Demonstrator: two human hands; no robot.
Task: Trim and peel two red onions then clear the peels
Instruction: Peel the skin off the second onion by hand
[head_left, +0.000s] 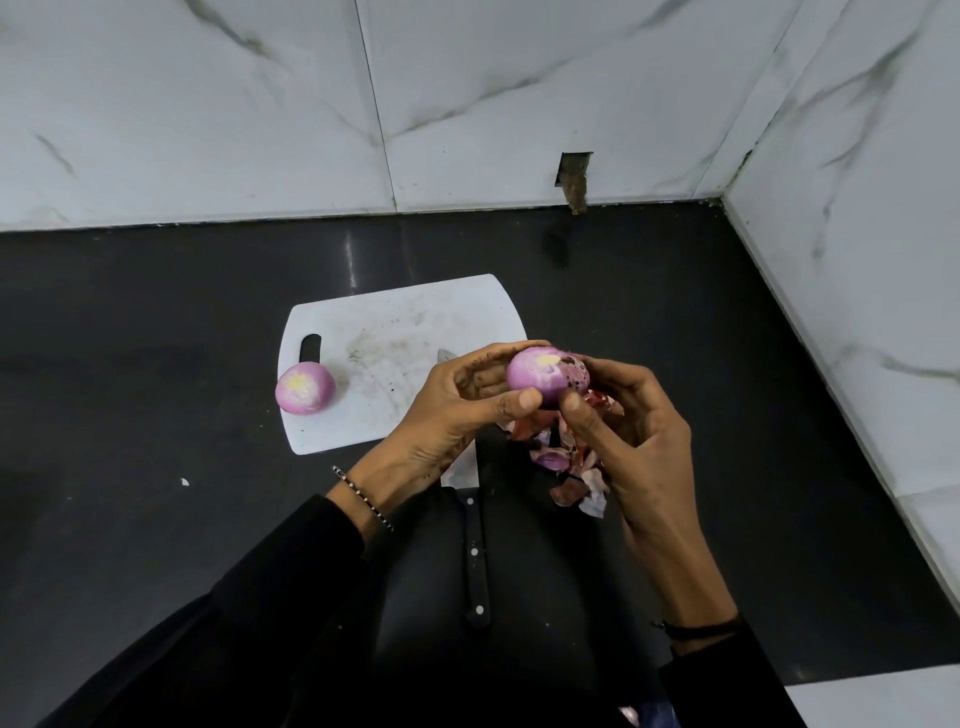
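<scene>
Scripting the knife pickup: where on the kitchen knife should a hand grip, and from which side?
Take the kitchen knife by its black riveted handle, from above on the near side. The handle lies flat on the countertop, pointing at the person and uncovered; the blade runs away under the left hand toward the cutting board.

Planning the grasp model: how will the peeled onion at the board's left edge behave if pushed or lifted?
The peeled onion looks round and sits at the left edge of the cutting board, so a push probably rolls it off. Its bare, smooth surface is likely slippery. It holds its shape, so probably firm, not floppy.
</scene>
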